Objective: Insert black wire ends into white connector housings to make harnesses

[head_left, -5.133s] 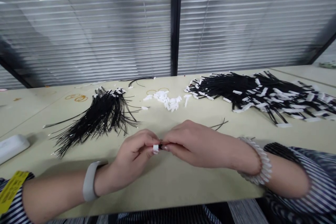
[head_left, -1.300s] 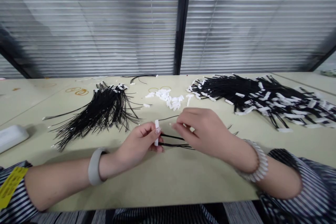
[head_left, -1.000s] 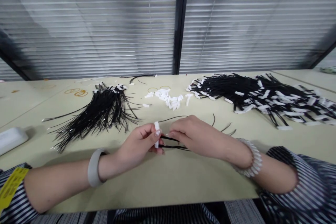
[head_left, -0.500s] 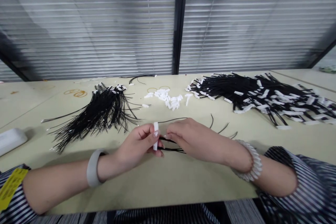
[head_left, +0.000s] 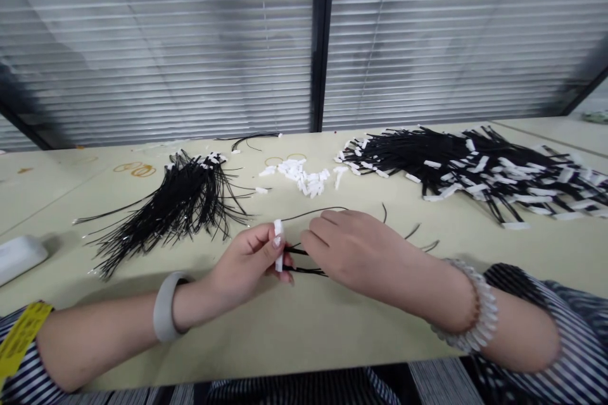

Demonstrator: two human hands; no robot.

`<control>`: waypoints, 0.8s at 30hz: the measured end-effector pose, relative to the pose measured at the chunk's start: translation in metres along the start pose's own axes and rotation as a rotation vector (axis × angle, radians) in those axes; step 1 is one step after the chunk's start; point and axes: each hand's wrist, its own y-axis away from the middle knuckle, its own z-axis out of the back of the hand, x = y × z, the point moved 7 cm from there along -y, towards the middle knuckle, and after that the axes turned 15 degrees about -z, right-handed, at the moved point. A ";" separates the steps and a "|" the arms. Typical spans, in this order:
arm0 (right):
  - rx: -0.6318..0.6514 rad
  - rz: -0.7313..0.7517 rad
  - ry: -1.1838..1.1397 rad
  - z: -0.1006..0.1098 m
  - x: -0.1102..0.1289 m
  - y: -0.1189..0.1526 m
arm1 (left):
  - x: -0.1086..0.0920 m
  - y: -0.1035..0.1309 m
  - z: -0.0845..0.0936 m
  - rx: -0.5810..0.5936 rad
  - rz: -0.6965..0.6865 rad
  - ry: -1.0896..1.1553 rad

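Near the middle of the table, my left hand [head_left: 251,257] pinches an upright white connector [head_left: 278,245] between thumb and fingers. Black wires [head_left: 308,271] run from the connector to the right, under my right hand [head_left: 349,247]. My right hand is curled over the wires just beside the connector, and its fingertips are hidden, so what it grips cannot be made out. Loose wire ends [head_left: 412,231] stick out beyond its back. A small pile of white connectors [head_left: 304,177] lies behind both hands.
A bundle of black wires [head_left: 175,209] lies at the left, with rubber bands [head_left: 142,169] behind it. A large heap of wires with white connectors [head_left: 456,161] covers the back right. A white object [head_left: 21,258] sits at the left edge of the table [head_left: 266,342].
My right hand has turned, showing more of its back, and its forearm has shifted right and toward me. My left hand still holds the white connector, slightly further left in view.
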 end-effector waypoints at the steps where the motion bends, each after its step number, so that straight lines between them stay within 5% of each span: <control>1: -0.002 0.000 0.011 0.000 -0.001 0.000 | 0.000 0.000 0.000 -0.001 0.000 0.006; 8: -0.072 -0.134 0.148 0.007 -0.032 -0.001 | 0.001 -0.001 0.006 -0.078 -0.001 0.020; 19: -0.030 -0.593 0.325 0.010 -0.093 0.010 | -0.001 0.000 0.009 -0.137 0.006 0.048; 24: 0.044 -0.645 0.094 0.006 -0.108 0.016 | 0.000 -0.001 0.010 -0.152 0.001 0.058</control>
